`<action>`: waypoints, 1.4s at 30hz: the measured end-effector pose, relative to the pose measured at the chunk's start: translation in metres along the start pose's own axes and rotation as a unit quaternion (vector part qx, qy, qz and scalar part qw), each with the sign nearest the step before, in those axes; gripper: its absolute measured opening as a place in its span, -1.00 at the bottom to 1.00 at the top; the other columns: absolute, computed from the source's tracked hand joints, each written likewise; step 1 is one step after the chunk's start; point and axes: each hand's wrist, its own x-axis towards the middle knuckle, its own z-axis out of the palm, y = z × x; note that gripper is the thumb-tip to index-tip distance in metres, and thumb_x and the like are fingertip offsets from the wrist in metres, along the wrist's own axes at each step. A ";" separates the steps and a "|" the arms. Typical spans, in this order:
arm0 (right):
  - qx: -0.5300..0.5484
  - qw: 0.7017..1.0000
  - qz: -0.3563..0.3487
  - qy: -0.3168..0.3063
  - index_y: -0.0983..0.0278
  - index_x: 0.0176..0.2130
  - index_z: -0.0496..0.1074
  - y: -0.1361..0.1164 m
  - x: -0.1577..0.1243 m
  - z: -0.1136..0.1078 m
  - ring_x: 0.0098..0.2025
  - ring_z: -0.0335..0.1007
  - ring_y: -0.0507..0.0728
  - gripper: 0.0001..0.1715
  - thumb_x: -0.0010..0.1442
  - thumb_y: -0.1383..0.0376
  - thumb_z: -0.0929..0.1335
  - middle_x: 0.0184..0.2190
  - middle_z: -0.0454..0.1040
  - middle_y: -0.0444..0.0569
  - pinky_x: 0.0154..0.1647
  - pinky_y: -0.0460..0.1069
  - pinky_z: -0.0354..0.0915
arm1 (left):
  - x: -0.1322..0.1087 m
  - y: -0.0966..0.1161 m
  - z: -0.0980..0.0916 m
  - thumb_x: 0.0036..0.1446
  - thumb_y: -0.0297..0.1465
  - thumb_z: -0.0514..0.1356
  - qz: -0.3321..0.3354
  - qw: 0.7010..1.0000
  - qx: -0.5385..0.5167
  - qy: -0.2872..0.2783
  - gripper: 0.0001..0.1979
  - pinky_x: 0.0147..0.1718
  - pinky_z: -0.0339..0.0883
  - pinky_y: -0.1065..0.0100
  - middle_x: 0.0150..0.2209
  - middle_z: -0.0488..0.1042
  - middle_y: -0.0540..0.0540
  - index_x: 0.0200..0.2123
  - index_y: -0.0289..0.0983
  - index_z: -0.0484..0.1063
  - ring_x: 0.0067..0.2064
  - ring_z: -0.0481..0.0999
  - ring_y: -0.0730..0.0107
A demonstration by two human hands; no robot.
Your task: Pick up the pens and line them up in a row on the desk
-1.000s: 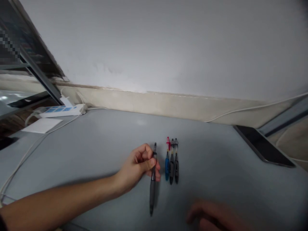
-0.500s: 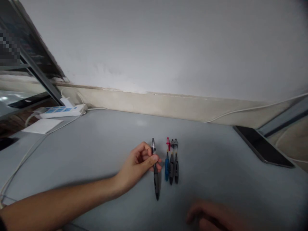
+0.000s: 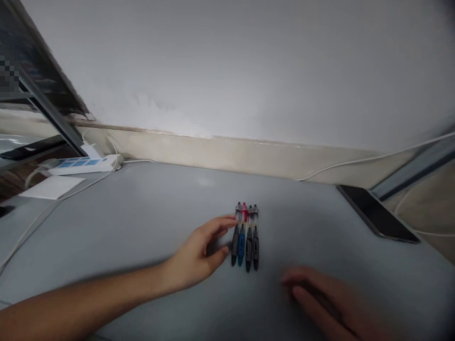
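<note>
Together — four pens (image 3: 245,237), left hand (image 3: 197,251) just beside, right hand (image 3: 320,298) near, print unreadable

We're at a work desk, home or office.
We see a grey desktop (image 3: 142,213), white-and-blue power strip (image 3: 85,165), flat black touchscreen device (image 3: 377,213), and slim retractable pens (image 3: 249,241).

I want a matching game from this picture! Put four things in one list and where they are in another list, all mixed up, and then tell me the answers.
Things:
1. left hand
2. black phone
3. power strip
4. pen with the red clip

Places:
A. at the right side of the table
B. second from the left in the row of pens
C. fingers right next to the pens
D. far left, by the wall

Right pairs: 1-C, 2-A, 3-D, 4-B
</note>
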 end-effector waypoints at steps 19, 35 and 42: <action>-0.059 0.990 -0.116 -0.051 0.18 0.18 0.40 -0.007 0.028 -0.003 0.23 0.44 0.33 -0.65 0.50 0.20 0.22 0.18 0.50 0.19 0.24 0.37 0.38 | -0.002 0.009 -0.008 0.36 -0.53 0.12 0.160 0.922 0.329 -0.127 -0.61 0.38 0.07 -0.25 0.28 0.50 -0.21 0.21 -0.20 0.44 0.35 0.36 -0.05; -0.041 0.992 -0.111 -0.034 0.16 0.07 0.46 -0.008 0.029 -0.008 0.07 0.54 0.27 -0.74 0.49 0.25 0.25 0.03 0.58 0.07 0.10 0.21 0.47 | -0.027 0.028 0.016 -0.09 -0.35 0.62 -0.270 0.786 -0.556 -0.025 -0.73 -0.28 0.37 0.49 -0.39 0.60 -0.04 -0.44 -0.33 0.63 -0.37 0.53 0.56; -0.043 0.993 -0.104 -0.039 0.15 0.07 0.47 -0.006 0.027 -0.009 0.08 0.54 0.26 -0.74 0.49 0.23 0.25 0.03 0.58 0.06 0.12 0.21 0.47 | -0.032 0.029 0.016 -0.09 -0.40 0.62 -0.284 0.759 -0.584 -0.041 -0.74 -0.29 0.36 0.47 -0.41 0.58 -0.02 -0.45 -0.33 0.62 -0.37 0.52 0.52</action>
